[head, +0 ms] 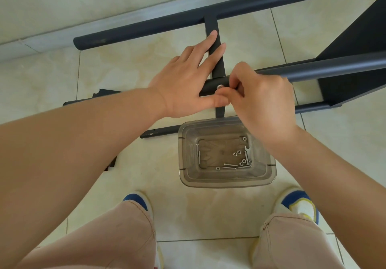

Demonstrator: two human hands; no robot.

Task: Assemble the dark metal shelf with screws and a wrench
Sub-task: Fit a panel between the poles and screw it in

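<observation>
Right hand pinches screw at tube; left hand, spread, steadies crossbar. Misalignment risks cross-threading.

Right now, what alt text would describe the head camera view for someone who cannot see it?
A right hand pinches a screw at a dark shelf frame lying on a tiled floor, while the left hand rests flat on the frame. Below, a clear tub holds screws, nuts and a small wrench.

Right hand pinches a screw on the shelf frame.
</observation>
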